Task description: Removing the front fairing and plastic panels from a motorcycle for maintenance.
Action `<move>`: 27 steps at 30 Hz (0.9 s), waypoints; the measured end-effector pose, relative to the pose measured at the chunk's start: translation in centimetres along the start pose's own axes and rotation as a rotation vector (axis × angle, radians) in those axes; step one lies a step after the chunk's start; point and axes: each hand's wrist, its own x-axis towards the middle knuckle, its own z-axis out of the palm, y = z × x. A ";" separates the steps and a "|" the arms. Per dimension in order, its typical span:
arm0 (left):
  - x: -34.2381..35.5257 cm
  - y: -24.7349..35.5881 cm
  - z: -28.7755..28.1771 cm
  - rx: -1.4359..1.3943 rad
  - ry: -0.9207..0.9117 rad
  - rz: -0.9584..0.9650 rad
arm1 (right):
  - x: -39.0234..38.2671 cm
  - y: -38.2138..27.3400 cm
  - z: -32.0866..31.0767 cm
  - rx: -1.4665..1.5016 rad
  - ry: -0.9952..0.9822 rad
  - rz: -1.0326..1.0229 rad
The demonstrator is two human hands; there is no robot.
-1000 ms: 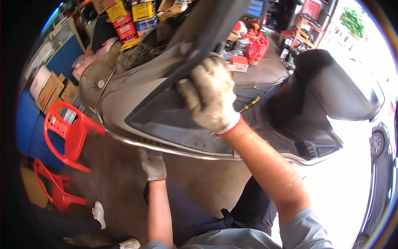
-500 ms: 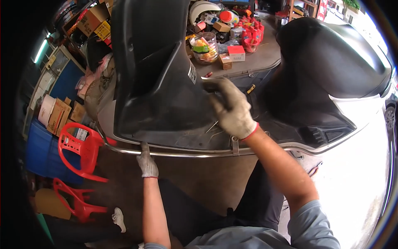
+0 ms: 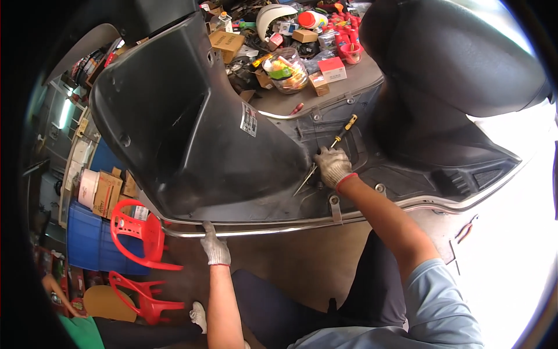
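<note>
My gloved right hand (image 3: 335,167) is low over the scooter's black floorboard (image 3: 401,186), its fingers curled at the shaft of a screwdriver (image 3: 347,127). The yellow-and-black handle points away from me, beyond the fingers; the fingertips are partly hidden. A thin metal rod (image 3: 305,181) lies just left of this hand. At the near edge, my gloved left hand (image 3: 216,246) grips the shiny metal rail (image 3: 267,232), with a finger over its top. The black front leg shield (image 3: 192,134) rises left of my right hand, bearing a printed label (image 3: 249,120).
The black seat body (image 3: 447,75) stands at the right. Beyond the scooter are a clear jar (image 3: 286,72), red bottles (image 3: 347,41) and boxes. Red plastic chairs (image 3: 138,232) and a blue bin (image 3: 87,235) are at the left, near another person's green sleeve (image 3: 81,331). Pliers (image 3: 467,228) lie on the ground.
My right hand has come down from beside the leg shield to the screwdriver on the floorboard. My view has shifted; my left hand stays at the rail.
</note>
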 end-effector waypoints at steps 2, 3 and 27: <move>-0.1 0.1 0.2 0.000 0.005 0.001 | 0.2 0.4 0.9 -0.046 -0.009 -0.026; -0.1 0.1 0.4 -0.009 0.002 -0.008 | 0.3 0.7 1.3 -0.035 -0.010 -0.034; -0.1 -1.0 1.5 0.051 -0.059 0.019 | -15.7 -6.3 -2.6 0.977 -0.293 -0.069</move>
